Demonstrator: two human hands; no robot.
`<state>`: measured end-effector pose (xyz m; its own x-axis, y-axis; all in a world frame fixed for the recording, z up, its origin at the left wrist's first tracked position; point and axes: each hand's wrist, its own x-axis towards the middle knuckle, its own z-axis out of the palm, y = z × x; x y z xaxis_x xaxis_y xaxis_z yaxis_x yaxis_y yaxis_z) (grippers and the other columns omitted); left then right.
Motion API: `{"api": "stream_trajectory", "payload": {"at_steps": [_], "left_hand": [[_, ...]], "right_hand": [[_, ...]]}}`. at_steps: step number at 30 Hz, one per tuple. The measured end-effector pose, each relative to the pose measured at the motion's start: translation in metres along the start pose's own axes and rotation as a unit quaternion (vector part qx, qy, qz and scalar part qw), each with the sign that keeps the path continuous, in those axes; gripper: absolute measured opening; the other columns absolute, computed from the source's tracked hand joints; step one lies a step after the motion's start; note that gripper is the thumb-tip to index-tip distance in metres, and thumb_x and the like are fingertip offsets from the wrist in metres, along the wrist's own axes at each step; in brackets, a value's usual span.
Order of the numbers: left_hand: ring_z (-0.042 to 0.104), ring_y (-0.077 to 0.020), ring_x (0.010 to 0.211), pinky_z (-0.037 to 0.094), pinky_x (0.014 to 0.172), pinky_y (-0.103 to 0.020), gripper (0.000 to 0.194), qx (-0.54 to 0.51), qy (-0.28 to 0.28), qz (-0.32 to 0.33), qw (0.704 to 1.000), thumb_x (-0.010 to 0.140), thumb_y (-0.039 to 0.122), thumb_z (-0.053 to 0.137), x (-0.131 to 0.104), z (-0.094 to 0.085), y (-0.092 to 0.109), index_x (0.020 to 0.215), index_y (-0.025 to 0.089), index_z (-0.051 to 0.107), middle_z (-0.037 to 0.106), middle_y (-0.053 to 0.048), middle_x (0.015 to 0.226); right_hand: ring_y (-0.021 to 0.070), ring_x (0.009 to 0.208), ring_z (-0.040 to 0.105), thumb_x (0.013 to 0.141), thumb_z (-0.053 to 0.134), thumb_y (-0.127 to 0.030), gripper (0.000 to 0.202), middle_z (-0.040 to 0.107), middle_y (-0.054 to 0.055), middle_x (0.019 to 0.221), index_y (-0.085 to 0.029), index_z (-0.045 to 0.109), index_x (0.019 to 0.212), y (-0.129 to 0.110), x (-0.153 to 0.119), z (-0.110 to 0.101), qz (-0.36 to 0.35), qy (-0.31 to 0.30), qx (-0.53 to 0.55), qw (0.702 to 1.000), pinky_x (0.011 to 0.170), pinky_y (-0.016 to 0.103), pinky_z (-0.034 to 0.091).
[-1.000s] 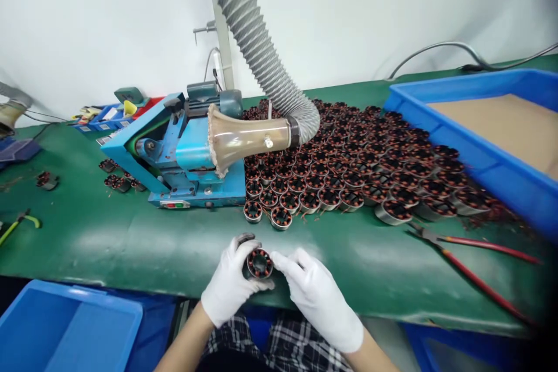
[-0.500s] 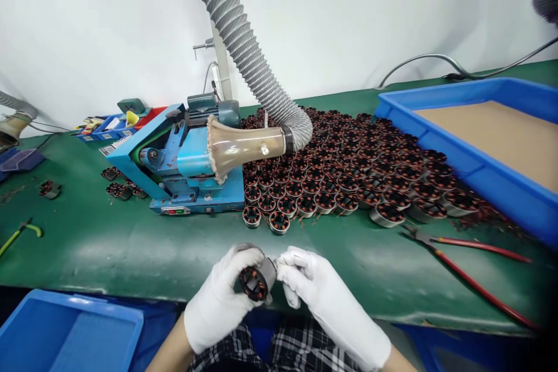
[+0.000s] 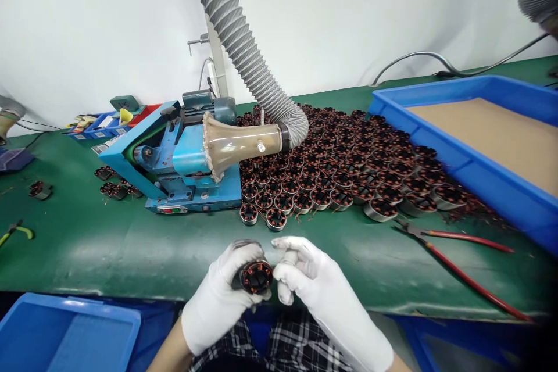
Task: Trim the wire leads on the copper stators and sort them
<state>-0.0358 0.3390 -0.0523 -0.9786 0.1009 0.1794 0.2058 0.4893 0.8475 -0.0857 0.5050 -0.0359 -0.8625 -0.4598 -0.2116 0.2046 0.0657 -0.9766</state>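
Observation:
My left hand (image 3: 226, 285), in a white glove, is wrapped round a round motor stator (image 3: 256, 277), whose open face with copper windings and black slots is turned toward me. Just to the right of it is my right hand (image 3: 300, 273), also white-gloved. Its thumb and index finger are apart, the other fingers curled, and nothing shows between them; the fingertips are close beside the stator. Both hands are over the front edge of the green bench (image 3: 174, 256). Beyond them, many similar stators (image 3: 320, 197) stand packed together.
A blue machine (image 3: 187, 163) with a clear hood and grey hose (image 3: 244, 40) stands behind. Red-handled cutters (image 3: 457, 267) lie at right, below a blue tray (image 3: 436, 128). Green-handled pliers (image 3: 17, 229) and a blue bin (image 3: 74, 331) are at left.
The stator has turned in my left hand so its open face points more toward me. My right thumb and index finger have parted. The view has shifted slightly.

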Motion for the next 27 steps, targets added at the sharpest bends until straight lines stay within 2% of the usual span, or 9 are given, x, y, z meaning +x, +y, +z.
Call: {"api": "stream_trajectory", "payload": {"at_steps": [3,5,9,11,14,16,21,23,27], "left_hand": [[0.054,-0.0208,0.105,0.046,0.091,-0.036,0.033,-0.067,0.01,0.001,0.998,0.067,0.01,0.066,-0.001,0.0,0.001,0.095,0.024,0.057,0.056,-0.004,0.109],[0.055,-0.0209,0.103,0.048,0.088,-0.035,0.02,-0.069,0.032,0.036,0.996,0.07,0.012,0.064,-0.004,0.001,0.001,0.085,0.024,0.059,0.056,-0.004,0.107],[0.05,-0.0202,0.109,0.046,0.09,-0.037,0.041,0.041,0.101,0.105,0.989,0.075,0.007,0.058,-0.006,0.003,-0.003,0.11,0.027,0.05,0.048,-0.007,0.116],[0.052,-0.0183,0.105,0.046,0.089,-0.036,0.042,0.026,0.07,0.091,0.993,0.074,0.005,0.057,-0.005,0.001,-0.004,0.11,0.026,0.047,0.05,-0.006,0.111],[0.057,-0.0163,0.092,0.049,0.082,-0.031,0.032,-0.053,-0.036,0.039,0.997,0.067,0.004,0.061,-0.002,-0.004,-0.001,0.092,0.023,0.053,0.055,-0.002,0.095],[0.056,-0.0169,0.092,0.049,0.081,-0.03,0.028,-0.042,-0.055,0.031,0.997,0.067,0.004,0.061,-0.003,-0.004,-0.001,0.087,0.022,0.056,0.054,-0.002,0.093],[0.043,-0.024,0.116,0.042,0.093,-0.041,0.059,0.163,0.009,0.075,0.984,0.065,-0.005,0.048,-0.01,0.011,-0.029,0.118,0.022,0.045,0.043,-0.011,0.122],[0.044,-0.024,0.115,0.04,0.095,-0.042,0.056,0.191,-0.008,0.082,0.978,0.063,-0.005,0.049,-0.01,0.017,-0.046,0.112,0.021,0.048,0.049,-0.009,0.117],[0.046,-0.025,0.113,0.039,0.095,-0.042,0.046,0.157,-0.036,0.001,0.987,0.063,0.013,0.068,-0.005,0.017,-0.068,0.106,0.02,0.05,0.059,-0.007,0.106]], "right_hand": [[0.0121,0.052,0.05,0.074,0.048,-0.02,0.019,0.05,-0.003,0.05,-0.019,0.052,0.056,0.002,0.0,0.0,-0.067,0.017,-0.084,0.994,0.055,0.024,0.04],[0.0127,0.054,0.05,0.076,0.048,-0.021,0.028,0.05,-0.002,0.049,-0.019,0.048,0.048,0.002,0.0,0.001,-0.074,0.009,-0.103,0.992,0.057,0.024,0.04],[0.011,0.044,0.044,0.078,0.046,-0.027,0.024,0.049,-0.004,0.044,-0.02,0.046,0.055,0.003,0.001,0.002,-0.009,-0.043,-0.006,0.999,0.05,0.024,0.038],[0.011,0.044,0.044,0.079,0.045,-0.028,0.025,0.048,-0.004,0.044,-0.02,0.044,0.055,0.005,0.002,0.004,-0.013,-0.038,-0.012,0.999,0.051,0.024,0.037],[0.0122,0.053,0.046,0.081,0.043,-0.025,0.03,0.049,-0.002,0.052,-0.019,0.045,0.052,0.01,0.002,0.007,-0.07,0.042,-0.131,0.988,0.056,0.025,0.037],[0.0124,0.056,0.047,0.082,0.044,-0.026,0.031,0.048,-0.001,0.056,-0.019,0.045,0.052,0.015,0.003,0.008,-0.089,0.074,-0.177,0.977,0.057,0.025,0.037],[0.0104,0.04,0.042,0.084,0.035,-0.034,0.024,0.042,-0.005,0.046,-0.019,0.04,0.066,0.045,0.018,0.008,0.004,-0.086,-0.066,0.994,0.044,0.024,0.038],[0.0103,0.038,0.041,0.083,0.033,-0.031,0.02,0.04,-0.005,0.045,-0.019,0.039,0.068,0.058,0.028,0.008,0.012,-0.115,-0.094,0.989,0.041,0.023,0.038],[0.0122,0.047,0.048,0.083,0.038,-0.024,0.021,0.048,-0.001,0.052,-0.016,0.048,0.066,0.061,0.043,0.009,-0.018,-0.123,-0.199,0.972,0.05,0.025,0.04]]}}
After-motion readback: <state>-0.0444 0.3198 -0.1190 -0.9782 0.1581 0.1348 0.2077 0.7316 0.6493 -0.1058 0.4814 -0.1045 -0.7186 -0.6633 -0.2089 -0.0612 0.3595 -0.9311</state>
